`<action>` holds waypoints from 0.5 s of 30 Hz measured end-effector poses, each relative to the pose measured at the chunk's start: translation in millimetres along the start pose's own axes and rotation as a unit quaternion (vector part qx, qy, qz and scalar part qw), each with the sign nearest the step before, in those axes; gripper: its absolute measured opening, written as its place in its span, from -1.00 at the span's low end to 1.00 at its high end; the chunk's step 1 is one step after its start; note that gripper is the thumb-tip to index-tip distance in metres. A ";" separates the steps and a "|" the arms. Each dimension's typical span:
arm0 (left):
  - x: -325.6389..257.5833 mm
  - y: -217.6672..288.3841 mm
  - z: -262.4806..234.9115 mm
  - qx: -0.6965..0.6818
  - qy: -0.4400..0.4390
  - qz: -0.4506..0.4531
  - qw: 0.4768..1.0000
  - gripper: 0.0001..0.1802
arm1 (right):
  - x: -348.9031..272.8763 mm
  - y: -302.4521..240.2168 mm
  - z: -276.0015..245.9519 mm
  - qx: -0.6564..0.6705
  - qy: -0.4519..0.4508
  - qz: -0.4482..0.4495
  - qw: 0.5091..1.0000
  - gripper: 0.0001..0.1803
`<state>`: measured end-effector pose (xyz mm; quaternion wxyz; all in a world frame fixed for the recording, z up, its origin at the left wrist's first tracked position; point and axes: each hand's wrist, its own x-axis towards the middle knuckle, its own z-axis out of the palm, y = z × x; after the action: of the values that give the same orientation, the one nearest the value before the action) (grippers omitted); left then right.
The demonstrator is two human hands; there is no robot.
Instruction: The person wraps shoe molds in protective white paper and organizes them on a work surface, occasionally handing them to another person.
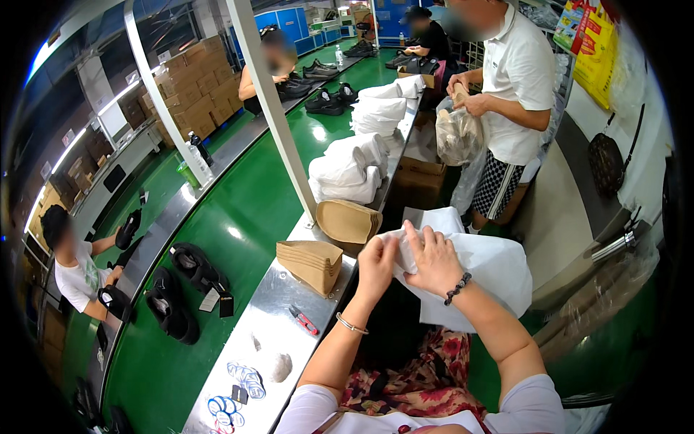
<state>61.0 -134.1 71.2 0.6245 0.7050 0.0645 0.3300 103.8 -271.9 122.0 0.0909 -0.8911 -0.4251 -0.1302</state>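
White tissue paper (484,271) hangs in front of me, over my lap, in large loose sheets. My left hand (377,266) has its fingers closed on the paper's left edge. My right hand (434,264) is bent over the same paper, thumb and fingers pressing a bunched part of it. Just left of my hands, on the metal ledge, are a stack of brown cardboard inserts (311,265) and a second brown stack (348,220). Red-handled thread snips (303,320) lie nearer to me. What the paper covers, if anything, is hidden.
Piles of white wrapped bundles (347,170) line the ledge beyond. Black shoes (172,305) sit on the green conveyor (238,289). A white post (271,108) rises from the ledge. Round stickers (225,411) lie near. A person (517,79) stands ahead right, holding a plastic bag.
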 end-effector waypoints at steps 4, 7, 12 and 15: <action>11.8 -1.6 -14.3 -0.316 -0.023 -0.230 0.920 -0.77 | -7.1 0.4 1.7 0.025 0.054 -0.047 0.997 0.10; -1.2 -0.8 -6.0 -0.068 0.147 -0.102 0.982 -0.74 | 2.7 13.5 4.5 0.051 0.109 0.014 0.993 0.10; -65.5 15.0 25.4 -0.089 0.005 -0.108 0.990 -0.57 | 24.1 24.9 -3.7 0.158 0.294 0.094 0.938 0.08; -61.5 9.2 32.5 -0.171 -0.096 -0.028 0.980 -0.30 | 22.2 -15.0 9.9 0.206 0.298 0.092 0.927 0.12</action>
<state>28.2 -194.2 56.0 0.7482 0.6138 -0.0341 0.2494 107.0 -243.6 120.2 0.4071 -0.8080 -0.3118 -0.2903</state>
